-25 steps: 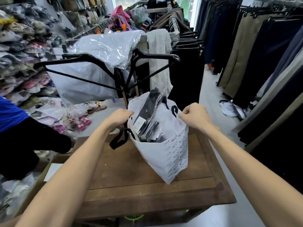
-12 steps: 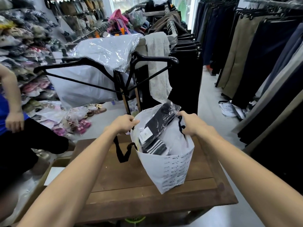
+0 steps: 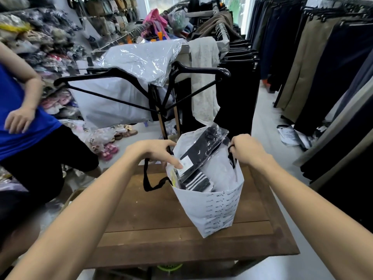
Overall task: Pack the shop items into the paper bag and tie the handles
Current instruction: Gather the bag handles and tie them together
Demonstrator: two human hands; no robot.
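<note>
Two hands work at the top of a white paper bag [image 3: 214,209] with small printed words on it. It stands on a brown wooden table [image 3: 153,215], toward the table's right side. The left hand [image 3: 153,151] is at the bag's left rim, fingers curled around a black handle [image 3: 148,178] that loops down beside the bag, with one finger poking onto a pack inside. The right hand [image 3: 247,150] is at the bag's right rim, fingers closed tight around the other black handle [image 3: 231,158]. Inside the bag sits a clear plastic pack of black socks [image 3: 201,158] with white stripes, sticking up past the rim. Behind the bag are two black hangers [image 3: 121,77]. Far left of the bag is a person in a blue shirt [image 3: 12,118].
</note>
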